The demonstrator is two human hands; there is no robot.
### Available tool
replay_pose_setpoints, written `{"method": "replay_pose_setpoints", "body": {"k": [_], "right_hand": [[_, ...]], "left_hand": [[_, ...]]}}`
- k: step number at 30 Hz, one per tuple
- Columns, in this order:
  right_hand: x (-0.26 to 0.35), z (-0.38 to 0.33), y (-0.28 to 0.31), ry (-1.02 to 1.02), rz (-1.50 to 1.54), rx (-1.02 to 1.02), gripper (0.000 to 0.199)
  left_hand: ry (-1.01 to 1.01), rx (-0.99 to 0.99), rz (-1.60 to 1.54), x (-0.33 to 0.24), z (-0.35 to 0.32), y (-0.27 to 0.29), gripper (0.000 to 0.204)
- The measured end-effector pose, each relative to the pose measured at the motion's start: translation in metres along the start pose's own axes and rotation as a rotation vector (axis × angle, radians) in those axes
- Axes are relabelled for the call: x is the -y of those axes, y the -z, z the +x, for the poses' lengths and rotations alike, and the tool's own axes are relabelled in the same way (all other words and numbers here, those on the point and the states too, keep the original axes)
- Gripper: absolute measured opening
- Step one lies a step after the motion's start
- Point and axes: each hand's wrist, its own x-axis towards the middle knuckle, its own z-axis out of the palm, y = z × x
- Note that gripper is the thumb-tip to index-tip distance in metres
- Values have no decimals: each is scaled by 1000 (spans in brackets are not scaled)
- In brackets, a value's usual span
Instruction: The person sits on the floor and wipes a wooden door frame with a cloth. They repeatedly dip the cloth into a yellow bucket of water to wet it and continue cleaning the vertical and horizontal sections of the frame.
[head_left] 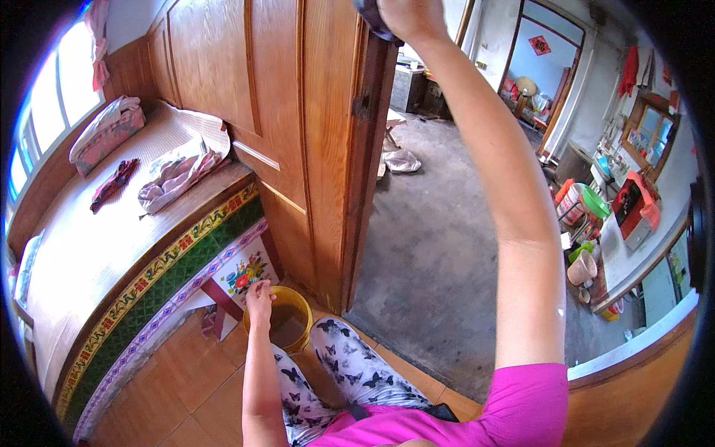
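Observation:
My right hand (406, 16) is raised high at the top edge of the wooden door (313, 134), closed on a dark cloth (370, 16) pressed against the door's edge. My left hand (259, 298) hangs down low, its fingers resting on the rim of a yellow bucket (298, 302) that holds murky water. The bucket stands on the orange tiled floor beside my leg in butterfly-print trousers (350, 365).
A raised wooden bed platform (97, 246) with folded cloths and a pillow lies at the left, under a window. Beyond the open door is a grey concrete floor (439, 253). A counter with buckets, pots and basins runs along the right (618, 253).

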Motion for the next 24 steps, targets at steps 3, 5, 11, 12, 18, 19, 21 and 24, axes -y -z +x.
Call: {"method": "replay_pose_setpoints", "body": {"k": [3, 5, 11, 12, 18, 19, 21, 24], "right_hand": [[3, -17, -14, -5, -155, -61, 43], [13, -27, -11, 15, -100, -92, 39], [21, -125, 21, -96, -199, 146, 26], [23, -149, 25, -84, -189, 152, 24], [70, -314, 66, -217, -220, 355, 37], [81, -343, 71, -259, -215, 388, 40], [100, -392, 84, -355, -190, 499, 41], [112, -407, 99, -522, -103, 652, 42]], "left_hand": [[1, 23, 24, -1, -3, -4, 20], [-6, 47, 52, 0, -4, 4, 22], [2, -4, 57, -3, -7, 13, 20], [-1, -7, 57, -2, -6, 15, 20], [-52, 5, 95, 5, 1, 18, 26], [-62, 2, 107, 9, 3, 18, 26], [-93, -4, 132, 11, 8, 18, 26], [-110, -19, 132, 12, 7, 18, 26]]}}
